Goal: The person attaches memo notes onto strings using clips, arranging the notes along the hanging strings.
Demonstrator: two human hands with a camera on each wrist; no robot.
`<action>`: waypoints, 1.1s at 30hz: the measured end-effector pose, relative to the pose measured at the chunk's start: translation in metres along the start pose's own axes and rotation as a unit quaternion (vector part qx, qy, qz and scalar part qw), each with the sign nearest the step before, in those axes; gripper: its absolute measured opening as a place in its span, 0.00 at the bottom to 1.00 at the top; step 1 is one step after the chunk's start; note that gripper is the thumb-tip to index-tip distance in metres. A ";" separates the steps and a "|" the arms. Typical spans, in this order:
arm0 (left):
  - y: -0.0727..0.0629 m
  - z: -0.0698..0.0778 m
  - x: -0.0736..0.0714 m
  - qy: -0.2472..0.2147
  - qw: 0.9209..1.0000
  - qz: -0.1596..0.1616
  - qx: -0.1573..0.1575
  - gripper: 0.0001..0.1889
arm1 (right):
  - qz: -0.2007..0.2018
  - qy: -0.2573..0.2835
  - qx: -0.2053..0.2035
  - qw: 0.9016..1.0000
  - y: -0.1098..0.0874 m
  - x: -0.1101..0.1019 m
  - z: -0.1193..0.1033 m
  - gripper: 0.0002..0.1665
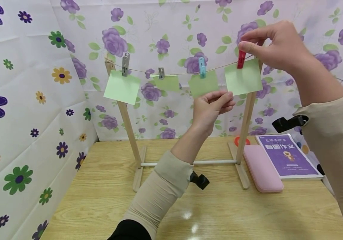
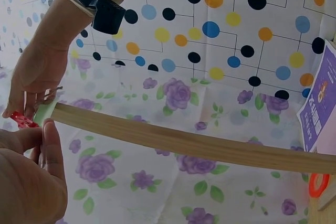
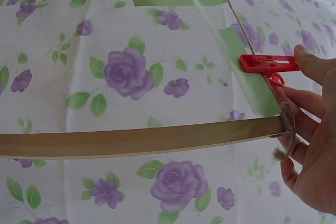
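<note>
My right hand (image 1: 285, 46) pinches the handle end of a red clothespin (image 1: 241, 59) between thumb and forefinger. The clothespin sits on the twine (image 1: 177, 73) at the top edge of a light green paper sheet (image 1: 243, 78), near the right post. My left hand (image 1: 208, 110) holds that sheet's lower left corner between thumb and fingers. In the right wrist view, the red clothespin (image 3: 268, 63) lies across the twine, with the thumb at its handle. Another green sheet (image 1: 204, 81) hangs just left under a blue clothespin (image 1: 202, 67), partly behind my left hand.
Farther left, grey clothespins (image 1: 125, 64) hold two more green sheets (image 1: 123, 87) on the twine. Wooden posts (image 1: 246, 123) with feet and a white crossbar (image 1: 214, 162) form the stand. A pink case (image 1: 262, 168), purple book (image 1: 289, 156) and red ring (image 1: 241, 141) lie at right.
</note>
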State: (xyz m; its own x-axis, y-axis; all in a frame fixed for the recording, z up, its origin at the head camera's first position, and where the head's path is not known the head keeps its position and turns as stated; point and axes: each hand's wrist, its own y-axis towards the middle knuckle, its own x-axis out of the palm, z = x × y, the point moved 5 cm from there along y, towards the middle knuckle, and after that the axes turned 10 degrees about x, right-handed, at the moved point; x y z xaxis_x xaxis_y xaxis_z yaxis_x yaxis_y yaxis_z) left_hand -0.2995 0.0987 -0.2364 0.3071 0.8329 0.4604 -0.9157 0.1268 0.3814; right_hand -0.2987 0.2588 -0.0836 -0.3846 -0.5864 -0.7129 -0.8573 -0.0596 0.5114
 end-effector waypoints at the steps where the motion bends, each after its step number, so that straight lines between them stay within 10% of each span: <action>1: 0.000 0.000 0.000 -0.001 1.000 0.000 -0.001 0.06 | -0.002 0.009 0.002 1.000 0.000 0.000 0.001 0.24; 25: -0.012 -0.021 0.003 0.062 0.997 -0.044 -0.034 0.13 | 0.104 0.145 -0.016 0.984 -0.013 -0.001 0.021 0.21; 28: -0.022 -0.027 -0.005 0.129 0.989 -0.066 -0.030 0.16 | 0.174 0.183 -0.054 0.966 -0.021 -0.006 0.021 0.17; 33: -0.050 -0.038 -0.028 0.293 0.947 -0.135 -0.014 0.21 | 0.349 0.261 -0.109 0.894 -0.057 -0.013 0.020 0.26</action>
State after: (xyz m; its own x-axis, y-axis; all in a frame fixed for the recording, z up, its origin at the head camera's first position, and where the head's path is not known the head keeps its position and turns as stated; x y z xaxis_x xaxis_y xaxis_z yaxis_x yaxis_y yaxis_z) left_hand -0.2718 0.0898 -0.2991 0.3418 0.9229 -0.1771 -0.8336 0.3848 0.3962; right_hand -0.2518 0.2859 -0.1129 -0.5387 -0.8356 0.1074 -0.3625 0.3450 0.8658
